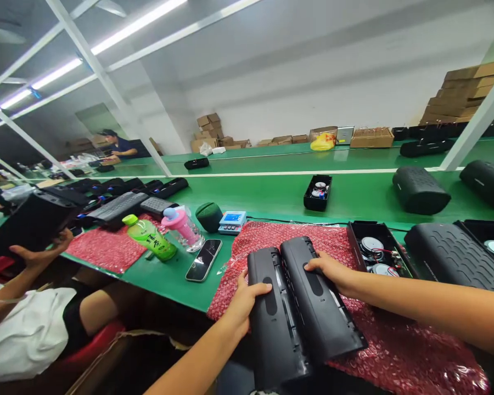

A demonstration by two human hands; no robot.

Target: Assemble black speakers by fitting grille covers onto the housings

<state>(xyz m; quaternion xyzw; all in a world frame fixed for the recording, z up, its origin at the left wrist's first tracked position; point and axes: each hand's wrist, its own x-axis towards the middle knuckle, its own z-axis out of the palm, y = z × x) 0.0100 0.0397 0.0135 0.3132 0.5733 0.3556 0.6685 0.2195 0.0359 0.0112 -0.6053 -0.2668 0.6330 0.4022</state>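
Two long black plastic housings lie side by side at the front edge of the bench, over red bubble wrap (255, 236). My left hand (247, 302) grips the left housing (274, 334), its thumb on the oval panel. My right hand (329, 269) holds the right housing (323, 312) near its upper end, a finger beside its oval panel. The housings' inner edges face each other, with clips showing along them. To the right, an open black speaker box (372, 247) shows round drivers and wires.
A phone (203, 260), a green bottle (150, 238), a pink-lidded cup (183, 227) and a small meter (233, 221) stand left of the wrap. Black speakers (420, 190) sit at right. A co-worker's hand (41, 255) holds a black housing at far left.
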